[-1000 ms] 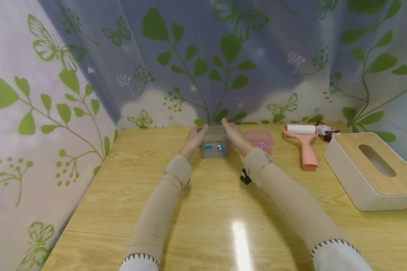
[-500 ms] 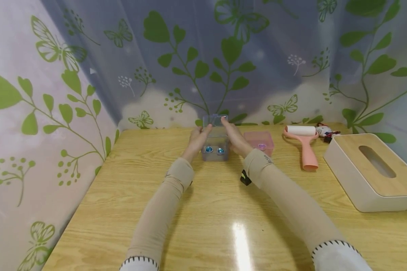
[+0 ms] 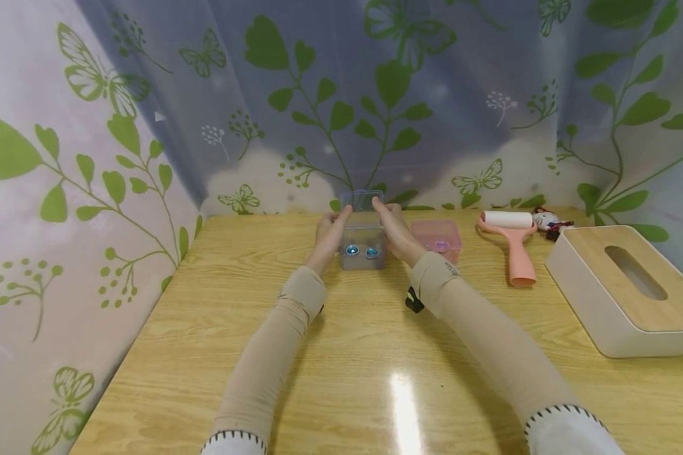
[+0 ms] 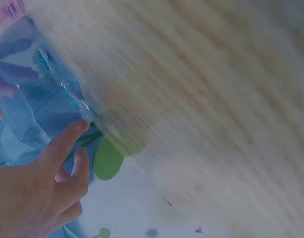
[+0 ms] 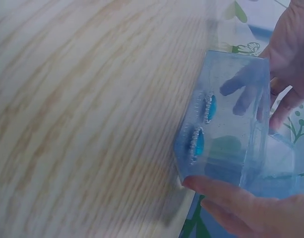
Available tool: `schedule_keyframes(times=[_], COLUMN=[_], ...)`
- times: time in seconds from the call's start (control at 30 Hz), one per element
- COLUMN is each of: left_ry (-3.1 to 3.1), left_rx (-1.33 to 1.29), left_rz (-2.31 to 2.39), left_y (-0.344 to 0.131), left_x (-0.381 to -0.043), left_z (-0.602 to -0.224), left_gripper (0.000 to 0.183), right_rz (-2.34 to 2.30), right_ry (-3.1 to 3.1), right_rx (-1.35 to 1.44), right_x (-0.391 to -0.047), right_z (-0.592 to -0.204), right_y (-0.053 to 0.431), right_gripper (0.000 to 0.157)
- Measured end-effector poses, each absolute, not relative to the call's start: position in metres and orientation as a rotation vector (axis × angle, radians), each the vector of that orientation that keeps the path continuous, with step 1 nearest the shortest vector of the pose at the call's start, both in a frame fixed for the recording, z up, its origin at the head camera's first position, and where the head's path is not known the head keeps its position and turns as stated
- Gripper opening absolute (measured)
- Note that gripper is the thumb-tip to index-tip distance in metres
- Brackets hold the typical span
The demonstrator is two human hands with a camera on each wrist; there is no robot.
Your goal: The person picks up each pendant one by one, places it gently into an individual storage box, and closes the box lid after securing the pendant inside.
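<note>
A small see-through bluish plastic box (image 3: 362, 258) with two blue gems on its front is at the table's far edge. Its clear lid (image 3: 362, 200) stands raised at the back. My left hand (image 3: 327, 237) holds the box's left side, with a fingertip at the lower corner in the left wrist view. On the opposite side my right hand (image 3: 399, 232) grips it, thumb up by the lid; a finger lies along the corner in the right wrist view. Through the clear walls, the left hand's fingers (image 5: 236, 91) show. Beside the right hand sits a pink box (image 3: 436, 234) with a pink gem.
To the right lie a pink-handled lint roller (image 3: 515, 249) and a small white doll-like trinket (image 3: 546, 221). A white tissue box (image 3: 580, 294) with a wooden top stands at the right edge. A leaf-and-butterfly-patterned curtain (image 3: 330, 95) hangs behind the wooden table (image 3: 341, 379).
The bluish box's lid has swung up at the back and now stands visible behind the thumbs. Both hands stay at the box's sides. The box appears slightly nearer than one second ago.
</note>
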State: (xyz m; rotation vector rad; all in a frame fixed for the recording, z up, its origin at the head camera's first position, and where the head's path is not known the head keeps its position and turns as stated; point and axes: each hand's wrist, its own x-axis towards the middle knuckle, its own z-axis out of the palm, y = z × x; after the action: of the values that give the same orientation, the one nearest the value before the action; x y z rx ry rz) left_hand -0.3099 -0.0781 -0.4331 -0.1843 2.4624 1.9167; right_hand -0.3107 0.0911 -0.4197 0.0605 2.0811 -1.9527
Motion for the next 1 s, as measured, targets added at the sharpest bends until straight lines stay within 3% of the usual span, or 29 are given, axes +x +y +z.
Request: schedule_keyframes(times=[0.43, 0.77, 1.0], left_ry=[2.528, 2.331, 2.240], left_rx=[-0.175, -0.125, -0.044], left_rz=[1.888, 1.974, 2.002], left_y=[-0.085, -0.095, -0.104], left_x=[-0.302, -0.301, -0.300], left_z=[-0.432, -0.436, -0.434], left_gripper=[0.064, 0.075, 0.064], right_rz=[-2.020, -1.997, -1.954], right_ry=[2.198, 2.137, 2.172], right_rx=[-0.025, 0.020, -0.062], right_x=[-0.308, -0.309, -0.308], right_z=[-0.431, -0.433, -0.434], right_y=[0.083, 0.086, 0.093], right_gripper=[0.060, 0.064, 0.060])
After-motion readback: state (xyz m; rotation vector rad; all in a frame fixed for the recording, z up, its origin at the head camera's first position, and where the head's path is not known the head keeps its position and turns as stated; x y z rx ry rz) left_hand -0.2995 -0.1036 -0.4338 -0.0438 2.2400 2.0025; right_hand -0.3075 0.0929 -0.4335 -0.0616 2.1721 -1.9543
